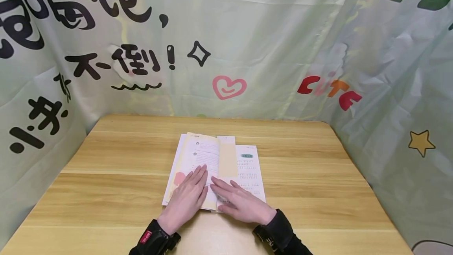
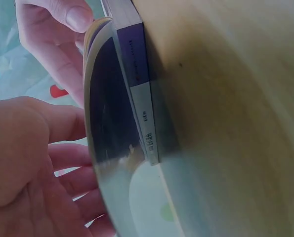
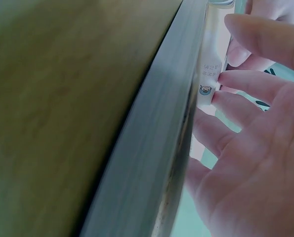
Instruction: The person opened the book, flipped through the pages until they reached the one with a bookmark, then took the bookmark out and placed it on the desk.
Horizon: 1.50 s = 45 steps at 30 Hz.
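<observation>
A thin booklet [image 1: 207, 152] lies open on a thicker book [image 2: 133, 54], whose printed spine faces the left wrist camera. Flat on the booklet's left page, my left hand [image 1: 187, 196] has its fingers stretched toward the far edge. My right hand [image 1: 244, 204] rests with extended fingers near the fold, over the lower part of a narrow white-and-beige strip [image 1: 227, 158]. To the right of that strip shows a page [image 1: 249, 172] with rows of small print. The booklet's dark cover [image 2: 109, 103] bows outward beside the thick book in the left wrist view.
The wooden table [image 1: 301, 168] extends on both sides of the books. Behind it and at both sides hangs a pale printed curtain [image 1: 269, 50]. Black bands [image 1: 155, 237] circle both wrists.
</observation>
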Available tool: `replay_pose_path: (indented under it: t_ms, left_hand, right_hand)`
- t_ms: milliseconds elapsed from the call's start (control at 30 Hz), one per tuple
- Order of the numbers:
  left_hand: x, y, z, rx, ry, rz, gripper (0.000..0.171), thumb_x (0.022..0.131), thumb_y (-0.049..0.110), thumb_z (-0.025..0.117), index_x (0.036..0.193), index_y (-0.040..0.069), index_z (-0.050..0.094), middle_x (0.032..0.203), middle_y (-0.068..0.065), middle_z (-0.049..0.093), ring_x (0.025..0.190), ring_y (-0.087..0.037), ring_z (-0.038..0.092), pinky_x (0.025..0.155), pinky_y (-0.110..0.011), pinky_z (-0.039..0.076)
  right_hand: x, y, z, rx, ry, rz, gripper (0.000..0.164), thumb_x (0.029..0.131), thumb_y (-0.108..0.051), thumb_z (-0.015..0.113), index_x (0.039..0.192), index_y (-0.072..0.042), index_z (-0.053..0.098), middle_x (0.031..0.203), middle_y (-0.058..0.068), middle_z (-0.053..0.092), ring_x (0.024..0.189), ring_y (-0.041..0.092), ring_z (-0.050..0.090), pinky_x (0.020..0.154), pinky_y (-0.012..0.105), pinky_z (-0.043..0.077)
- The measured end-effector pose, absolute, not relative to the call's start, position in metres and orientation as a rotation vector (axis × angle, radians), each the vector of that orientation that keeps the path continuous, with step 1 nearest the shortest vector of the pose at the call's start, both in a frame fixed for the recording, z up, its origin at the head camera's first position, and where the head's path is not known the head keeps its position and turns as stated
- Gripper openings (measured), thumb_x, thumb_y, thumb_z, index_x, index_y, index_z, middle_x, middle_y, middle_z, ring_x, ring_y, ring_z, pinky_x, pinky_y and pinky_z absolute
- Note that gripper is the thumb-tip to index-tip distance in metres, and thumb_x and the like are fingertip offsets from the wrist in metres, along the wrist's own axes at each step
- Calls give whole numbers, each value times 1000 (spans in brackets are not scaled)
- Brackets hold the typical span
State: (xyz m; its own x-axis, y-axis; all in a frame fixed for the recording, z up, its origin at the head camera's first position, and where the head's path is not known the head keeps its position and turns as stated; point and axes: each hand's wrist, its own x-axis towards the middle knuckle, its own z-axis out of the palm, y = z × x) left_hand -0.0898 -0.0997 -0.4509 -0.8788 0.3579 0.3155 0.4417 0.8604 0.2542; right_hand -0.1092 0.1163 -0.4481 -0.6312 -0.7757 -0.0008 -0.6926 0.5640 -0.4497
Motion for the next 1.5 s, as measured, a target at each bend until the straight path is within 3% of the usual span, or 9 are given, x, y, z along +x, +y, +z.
replay_pose_path:
  t_ms: [900,1200,1500]
  left_hand:
    - [-90,-101,-452,-570,-2816,-567,47,99,18,62,137,-8,56,150,-22,52,134,-38,56,109,-48,50]
    - [-90,-101,-452,-561,-2838,-577,47,99,18,61,138,-8,56,150,-22,51,134,-38,56,106,-49,52]
    - [-90,-100,-453,-566,-2837,-580,46,99,18,61,138,-8,56,150,-22,52,134,-38,57,105,-48,53]
  right_hand:
    - [-112,118,-446,-1212,2571,-691,59,103,-28,56,155,-8,38,167,7,26,154,22,30,125,54,28]
    - [-116,122,-445,-1135,2575,-858,55,104,-28,55,153,-8,43,165,7,33,151,24,36,124,53,32]
    - [-124,128,-445,-1015,2630,-1137,51,103,-26,56,149,-5,48,157,17,44,146,34,42,119,55,36]
